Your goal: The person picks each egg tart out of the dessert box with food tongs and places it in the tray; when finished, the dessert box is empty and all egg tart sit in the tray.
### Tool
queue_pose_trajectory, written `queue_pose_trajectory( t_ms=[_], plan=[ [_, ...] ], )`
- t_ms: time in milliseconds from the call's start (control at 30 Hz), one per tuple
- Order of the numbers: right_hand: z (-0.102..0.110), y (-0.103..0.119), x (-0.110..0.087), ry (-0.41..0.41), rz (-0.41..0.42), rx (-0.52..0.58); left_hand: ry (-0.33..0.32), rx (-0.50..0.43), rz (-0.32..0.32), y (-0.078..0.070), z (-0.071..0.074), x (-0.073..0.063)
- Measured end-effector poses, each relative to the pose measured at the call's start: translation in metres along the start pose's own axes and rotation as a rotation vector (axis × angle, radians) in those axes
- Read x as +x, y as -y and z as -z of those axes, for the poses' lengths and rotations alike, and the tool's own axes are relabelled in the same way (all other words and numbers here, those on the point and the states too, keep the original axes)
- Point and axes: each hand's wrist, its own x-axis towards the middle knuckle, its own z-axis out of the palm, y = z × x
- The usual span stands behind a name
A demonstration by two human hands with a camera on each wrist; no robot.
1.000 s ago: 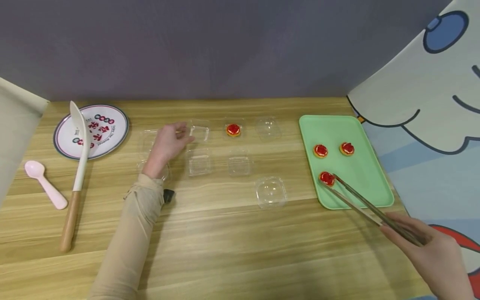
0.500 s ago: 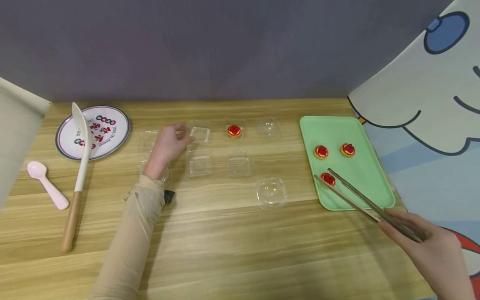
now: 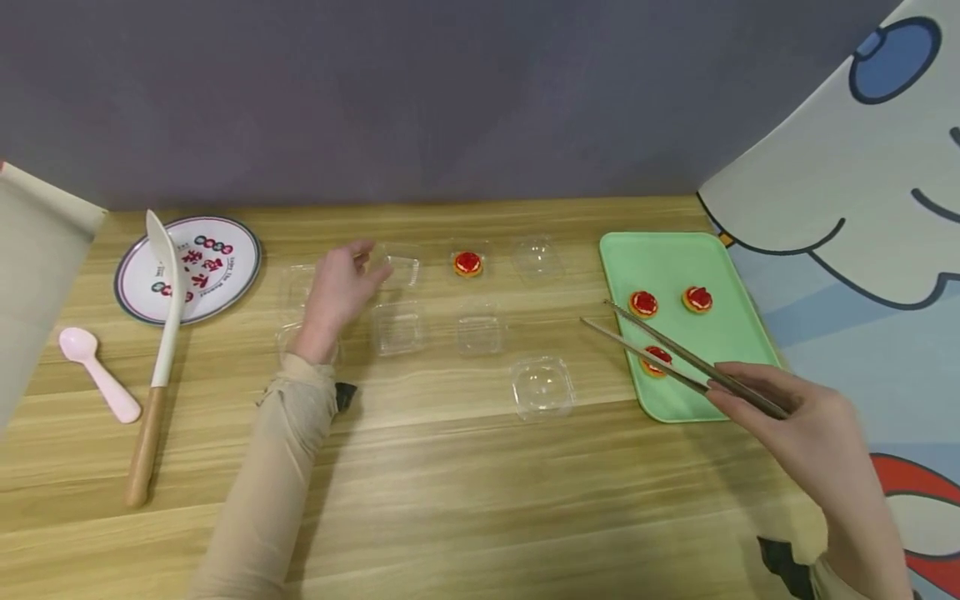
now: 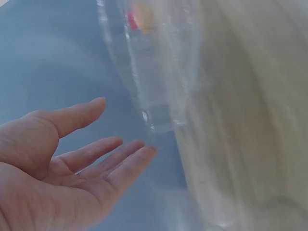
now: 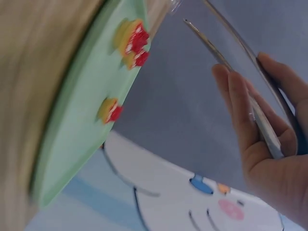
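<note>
In the head view my left hand (image 3: 341, 287) rests beside a small clear plastic container (image 3: 402, 271), fingertips right at its edge. The left wrist view shows that hand (image 4: 91, 168) with thumb and fingers extended and nothing held. My right hand (image 3: 806, 433) grips metal tongs (image 3: 693, 358), whose spread tips point left past the green tray's (image 3: 727, 367) left edge with nothing between them. On the tray lie red-topped tarts: one at back left (image 3: 643, 303), one at back right (image 3: 697, 299), one at front (image 3: 656, 361), partly behind the tongs. Another tart (image 3: 467, 264) sits inside a clear container.
More clear containers stand mid-table, including a front-left one (image 3: 398, 329), a middle one (image 3: 478, 332) and a domed one (image 3: 542, 387). At left, a long-handled white spoon (image 3: 167, 333) lies across a patterned plate (image 3: 232, 279), near a pink spoon (image 3: 108, 387). A dark grey panel (image 3: 450, 100) borders the back.
My right hand has moved the tongs up and left, off the front tart, their tips now past the tray's edge. The tart stays on the tray. My left hand stays near the same container.
</note>
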Motion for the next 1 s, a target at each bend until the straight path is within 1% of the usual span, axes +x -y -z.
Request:
queue_pose_trajectory(
  t_ms=[100,233,300,467,567,633,700,833,1000],
  plan=[
    [-0.005,0.012,0.016,0.027,0.068,0.006,-0.034,0.005,-0.03,-0.007,-0.003,-0.001],
    [-0.016,0.03,0.039,0.053,0.145,0.027,-0.04,-0.028,-0.077,-0.019,-0.012,0.001],
    [-0.022,0.038,0.052,0.065,0.187,0.042,-0.031,-0.046,-0.086,-0.023,-0.018,0.002],
    [-0.036,0.06,0.084,0.108,0.255,0.068,0.027,-0.055,-0.085,-0.031,-0.036,0.005],
    [-0.044,0.071,0.1,0.143,0.277,0.073,0.047,-0.049,-0.099,-0.034,-0.047,0.008],
    [-0.049,0.077,0.108,0.168,0.275,0.082,0.05,-0.043,-0.105,-0.036,-0.053,0.009],
    [-0.055,0.084,0.116,0.189,0.275,0.088,0.053,-0.047,-0.103,-0.039,-0.057,0.01],
    [-0.064,0.093,0.131,0.2,0.302,0.06,0.069,-0.075,-0.067,-0.043,-0.063,0.01],
    [-0.074,0.098,0.142,0.212,0.33,0.02,0.069,-0.069,-0.026,-0.045,-0.069,0.012]
  ],
)
